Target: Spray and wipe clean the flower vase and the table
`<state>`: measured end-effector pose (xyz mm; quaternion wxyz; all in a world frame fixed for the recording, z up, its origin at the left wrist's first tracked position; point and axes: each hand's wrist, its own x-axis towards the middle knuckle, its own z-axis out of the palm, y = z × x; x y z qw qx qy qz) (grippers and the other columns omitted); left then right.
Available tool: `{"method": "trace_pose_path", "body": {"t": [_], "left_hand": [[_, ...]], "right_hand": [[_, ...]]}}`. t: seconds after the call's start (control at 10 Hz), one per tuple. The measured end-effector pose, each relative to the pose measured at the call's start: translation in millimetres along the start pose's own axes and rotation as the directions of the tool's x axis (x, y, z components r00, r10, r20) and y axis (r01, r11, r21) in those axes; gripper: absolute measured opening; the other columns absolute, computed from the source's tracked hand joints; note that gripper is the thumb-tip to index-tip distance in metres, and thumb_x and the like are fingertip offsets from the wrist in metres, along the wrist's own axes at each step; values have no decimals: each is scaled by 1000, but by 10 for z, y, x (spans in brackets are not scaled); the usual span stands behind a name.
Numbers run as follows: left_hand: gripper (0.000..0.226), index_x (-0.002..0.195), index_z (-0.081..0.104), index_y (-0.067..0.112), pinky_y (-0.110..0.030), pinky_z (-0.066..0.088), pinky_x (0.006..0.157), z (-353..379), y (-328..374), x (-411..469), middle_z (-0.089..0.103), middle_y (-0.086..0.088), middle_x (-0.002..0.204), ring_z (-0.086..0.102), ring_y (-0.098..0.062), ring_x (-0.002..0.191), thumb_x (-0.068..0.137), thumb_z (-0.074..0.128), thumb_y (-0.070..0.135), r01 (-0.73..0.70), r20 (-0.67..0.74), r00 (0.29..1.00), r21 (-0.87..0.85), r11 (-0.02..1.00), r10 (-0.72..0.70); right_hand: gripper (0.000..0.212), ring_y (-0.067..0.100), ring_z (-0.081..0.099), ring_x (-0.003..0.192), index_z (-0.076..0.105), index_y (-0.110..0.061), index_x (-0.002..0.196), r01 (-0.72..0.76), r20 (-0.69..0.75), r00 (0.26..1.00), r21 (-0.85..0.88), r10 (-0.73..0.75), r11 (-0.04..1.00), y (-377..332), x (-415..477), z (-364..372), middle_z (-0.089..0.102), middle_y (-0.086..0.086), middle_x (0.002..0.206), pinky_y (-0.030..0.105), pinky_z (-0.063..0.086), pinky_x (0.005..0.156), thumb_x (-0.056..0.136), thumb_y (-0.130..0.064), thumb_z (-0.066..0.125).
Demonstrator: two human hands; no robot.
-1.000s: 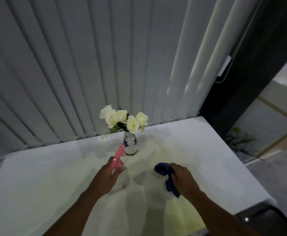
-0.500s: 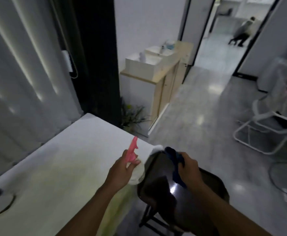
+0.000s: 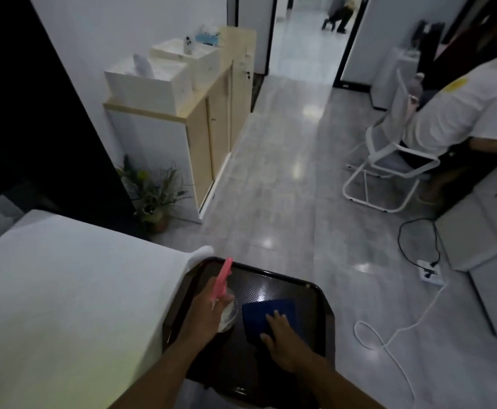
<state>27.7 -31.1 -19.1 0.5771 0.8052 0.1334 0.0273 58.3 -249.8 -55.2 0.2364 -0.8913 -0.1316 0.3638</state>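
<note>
My left hand [image 3: 203,317] grips a clear spray bottle [image 3: 227,314] with a pink trigger head, its base resting on a black tray [image 3: 312,293]. My right hand [image 3: 282,338] lies flat, fingers spread, on a dark blue cloth [image 3: 259,314] spread on the same tray. The white table [image 3: 64,290] fills the lower left. The flower vase is out of view.
The black tray sits just off the table's right corner. A potted plant [image 3: 155,196] and a wooden cabinet [image 3: 211,122] stand beyond the table. A seated person on a white chair [image 3: 388,160], a power strip [image 3: 431,274] and white cables are on the floor to the right.
The view swung right, away from the vase. Both hands moved from the table to the tray; the bottle went down onto it and the bunched cloth now lies flat under my right hand.
</note>
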Motion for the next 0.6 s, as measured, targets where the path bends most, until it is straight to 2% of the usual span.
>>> {"method": "trace_pose_path", "body": {"t": [0.1, 0.2, 0.3, 0.4, 0.5, 0.6], "left_hand": [[60, 118, 55, 57, -13, 46, 92, 26, -85, 0, 68, 12, 109, 63, 10, 102, 95, 65, 2, 14, -14, 1000, -53, 999, -14], [61, 121, 56, 59, -8, 45, 91, 8, -126, -7, 68, 4, 107, 63, 5, 101, 96, 65, 4, 24, -21, 999, -70, 997, -26], [66, 114, 58, 68, -10, 46, 89, 12, -199, -65, 66, 5, 103, 61, 2, 96, 95, 67, 5, 38, -36, 998, -93, 995, -42], [67, 119, 60, 64, -10, 44, 89, -7, -209, -118, 68, 0, 104, 61, 7, 93, 94, 68, 3, 50, -46, 997, -121, 991, -56], [66, 147, 48, 42, -8, 44, 92, -40, -210, -168, 65, -6, 105, 60, 3, 93, 96, 65, 3, 47, 1, 999, -136, 990, -47], [69, 148, 44, 48, -11, 46, 97, -45, -226, -257, 65, 8, 113, 60, 3, 98, 94, 68, 12, 16, 29, 1000, -112, 994, -13]], "right_hand": [[63, 31, -9, 153, 5, -14, 158, 6, 22, 1000, -177, -2, 984, 156, 80, 217, -17, 7, 164, 41, 11, 123, 106, -24, 39], [72, 32, -11, 153, 0, -15, 158, 15, 46, 999, -290, -2, 957, 198, 109, 276, -21, 5, 163, 43, 15, 123, 102, -16, 45], [81, 30, -11, 153, -3, -16, 158, 3, 57, 998, -334, 17, 943, 194, 132, 255, -19, 9, 165, 43, 14, 124, 98, -10, 51], [80, 30, -9, 153, -4, -15, 158, -30, 80, 994, -406, 68, 913, 173, 148, 237, -17, 9, 165, 42, 10, 124, 99, -12, 51], [58, 48, 39, 139, 41, -12, 149, -37, -22, 999, -455, 30, 890, 30, 315, 104, 9, 17, 165, 54, 41, 110, 94, -27, 50], [45, 38, 64, 115, 64, -26, 128, -7, 21, 1000, -473, 19, 881, -118, 442, -112, 48, 9, 148, 50, 56, 90, 86, -36, 51]]}}
